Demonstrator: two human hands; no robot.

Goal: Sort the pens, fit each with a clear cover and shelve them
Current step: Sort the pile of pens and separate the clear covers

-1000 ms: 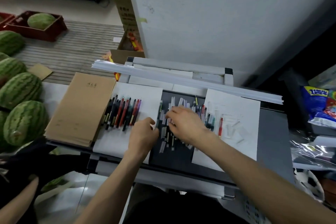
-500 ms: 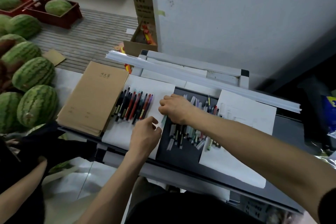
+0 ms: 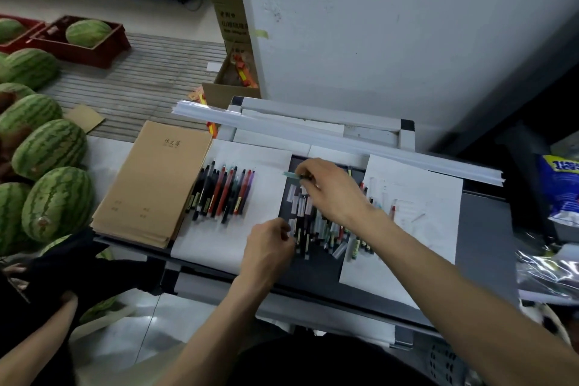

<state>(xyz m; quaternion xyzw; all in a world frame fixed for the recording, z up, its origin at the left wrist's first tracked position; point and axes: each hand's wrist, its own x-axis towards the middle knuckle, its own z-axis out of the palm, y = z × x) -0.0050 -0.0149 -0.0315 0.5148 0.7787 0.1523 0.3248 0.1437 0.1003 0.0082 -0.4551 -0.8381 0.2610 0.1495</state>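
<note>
A second earlier the right hand (image 3: 332, 191) had lain flat over the loose pile (image 3: 326, 229) of pens and clear covers. Now it had drawn back to the pile's far left corner, thumb and fingers pinched on a teal pen (image 3: 291, 175) held just above the dark counter (image 3: 316, 273), its tip pointing at the sorted row (image 3: 222, 194). To my eye one more pen had been picked out and was bound for that row, though most of the pile remained unsorted and nothing was shelved.

The left hand (image 3: 269, 247) had slid to the pile's near left edge, fingers curled. From where I stood I could not tell whether they held a cover or nothing.

There was room. A bare strip of the left sheet (image 3: 266, 191) lay between the row's last purple pen and the sheet's right edge, which was a short, unobstructed carry. The notebooks (image 3: 153, 185) hemmed that sheet on its left, and the long white strips (image 3: 313, 135) lined the back. The pile's near end sat well back from the counter's front edge.
</note>
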